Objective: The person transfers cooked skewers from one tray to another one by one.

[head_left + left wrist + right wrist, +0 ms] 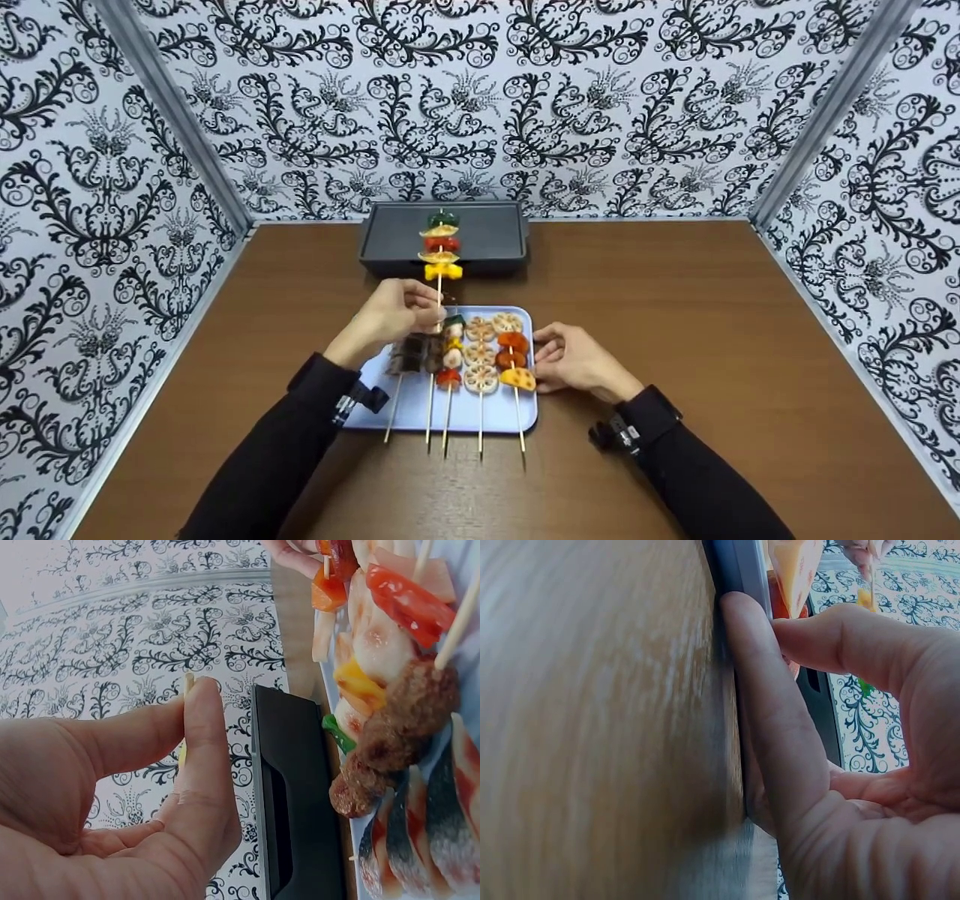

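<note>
Head view: your left hand (390,311) pinches the vegetable skewer (440,251) upright above the blue tray (409,416); your right hand (574,360) steadies the tray's right edge, fingers relaxed. Transfer step; next, lay it flat on the far grill plate (487,229).

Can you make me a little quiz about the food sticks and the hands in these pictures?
1. True or false: the left hand pinches a skewer standing upright.
2. What does the right hand touch? A) the dark grill pan B) the edge of the blue tray C) nothing
3. Fill in: the lowest food piece on the raised skewer is coloured ____.

Key: 1 true. 2 B. 3 yellow.
</note>
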The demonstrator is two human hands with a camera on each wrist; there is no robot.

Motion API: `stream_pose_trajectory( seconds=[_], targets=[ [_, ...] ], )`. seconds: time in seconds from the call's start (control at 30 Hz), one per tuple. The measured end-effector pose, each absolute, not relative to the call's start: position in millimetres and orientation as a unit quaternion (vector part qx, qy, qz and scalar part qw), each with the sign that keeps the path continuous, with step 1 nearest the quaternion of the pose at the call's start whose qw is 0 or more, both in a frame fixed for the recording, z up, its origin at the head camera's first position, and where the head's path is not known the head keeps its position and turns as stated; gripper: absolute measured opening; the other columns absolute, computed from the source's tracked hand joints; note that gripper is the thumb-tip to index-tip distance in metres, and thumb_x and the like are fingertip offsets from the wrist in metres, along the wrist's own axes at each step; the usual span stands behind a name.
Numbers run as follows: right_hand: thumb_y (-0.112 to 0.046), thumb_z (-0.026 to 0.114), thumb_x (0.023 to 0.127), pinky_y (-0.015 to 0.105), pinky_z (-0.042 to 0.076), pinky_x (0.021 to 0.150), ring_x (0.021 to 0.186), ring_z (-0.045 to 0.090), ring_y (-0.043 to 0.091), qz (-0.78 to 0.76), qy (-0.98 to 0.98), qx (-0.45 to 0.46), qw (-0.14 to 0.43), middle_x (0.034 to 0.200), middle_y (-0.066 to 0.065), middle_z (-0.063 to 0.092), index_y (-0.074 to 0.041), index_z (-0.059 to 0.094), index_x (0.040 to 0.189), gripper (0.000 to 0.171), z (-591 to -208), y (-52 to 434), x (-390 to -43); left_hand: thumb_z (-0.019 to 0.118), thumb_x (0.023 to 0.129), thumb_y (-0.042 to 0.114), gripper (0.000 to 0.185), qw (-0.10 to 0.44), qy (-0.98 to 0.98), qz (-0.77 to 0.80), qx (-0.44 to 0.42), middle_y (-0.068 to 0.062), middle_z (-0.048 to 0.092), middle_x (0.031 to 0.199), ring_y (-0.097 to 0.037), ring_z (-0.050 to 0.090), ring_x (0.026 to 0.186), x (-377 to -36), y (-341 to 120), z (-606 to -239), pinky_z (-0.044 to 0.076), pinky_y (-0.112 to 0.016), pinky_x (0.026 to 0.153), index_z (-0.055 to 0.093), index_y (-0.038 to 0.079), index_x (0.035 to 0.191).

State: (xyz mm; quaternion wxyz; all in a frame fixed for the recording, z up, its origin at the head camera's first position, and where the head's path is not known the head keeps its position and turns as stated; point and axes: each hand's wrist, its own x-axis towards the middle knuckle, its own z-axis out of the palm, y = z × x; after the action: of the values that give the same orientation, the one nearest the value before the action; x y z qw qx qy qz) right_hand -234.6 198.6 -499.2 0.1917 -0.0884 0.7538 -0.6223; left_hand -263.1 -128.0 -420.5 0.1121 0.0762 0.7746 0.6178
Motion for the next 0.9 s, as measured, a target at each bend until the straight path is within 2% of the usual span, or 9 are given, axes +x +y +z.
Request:
stream_pose_trajectory(
  seconds=[0.27,0.4,0.57,0.9],
  targets=[
    [0.008,0.081,0.084,0.047,0.067,0.075,0.084,0.071,0.030,-0.626,0.750,-0.088,0.195,0.108,0.026,0.062,0.009,0.049,0.140,0.064,-499.9,197.9,-235.4,0.077,0.089,-0.006,0.033,0.102,0.780,0.614,0.073,-0.019,0.067,0.104,-0.025,0.071,0.084,-256.4,-136.7,-422.6,0.067,-0.040,0.080,0.063,-0.013,0.119],
    [0.008,0.080,0.085,0.047,0.067,0.075,0.085,0.070,0.029,-0.625,0.751,-0.087,0.194,0.108,0.026,0.062,0.009,0.049,0.140,0.064,-498.4,197.4,-234.8,0.076,0.090,-0.006,0.030,0.102,0.775,0.619,0.074,-0.020,0.067,0.105,-0.025,0.071,0.084,-253.3,-139.7,-423.4,0.067,-0.038,0.078,0.063,-0.011,0.116],
    [0.008,0.080,0.085,0.048,0.067,0.076,0.086,0.070,0.029,-0.631,0.745,-0.083,0.200,0.109,0.026,0.061,0.008,0.048,0.140,0.064,-496.0,196.9,-233.7,0.077,0.091,-0.007,0.027,0.108,0.768,0.628,0.062,-0.020,0.066,0.104,-0.025,0.071,0.081,-250.7,-143.9,-423.6,0.067,-0.041,0.082,0.064,-0.008,0.114],
    [0.007,0.080,0.085,0.048,0.067,0.075,0.086,0.070,0.030,-0.629,0.747,-0.087,0.199,0.109,0.027,0.061,0.009,0.048,0.140,0.064,-497.0,198.5,-234.5,0.077,0.092,-0.004,0.029,0.111,0.782,0.609,0.072,-0.022,0.067,0.106,-0.025,0.072,0.082,-242.5,-155.6,-426.2,0.066,-0.043,0.082,0.062,-0.009,0.117]
  ],
)
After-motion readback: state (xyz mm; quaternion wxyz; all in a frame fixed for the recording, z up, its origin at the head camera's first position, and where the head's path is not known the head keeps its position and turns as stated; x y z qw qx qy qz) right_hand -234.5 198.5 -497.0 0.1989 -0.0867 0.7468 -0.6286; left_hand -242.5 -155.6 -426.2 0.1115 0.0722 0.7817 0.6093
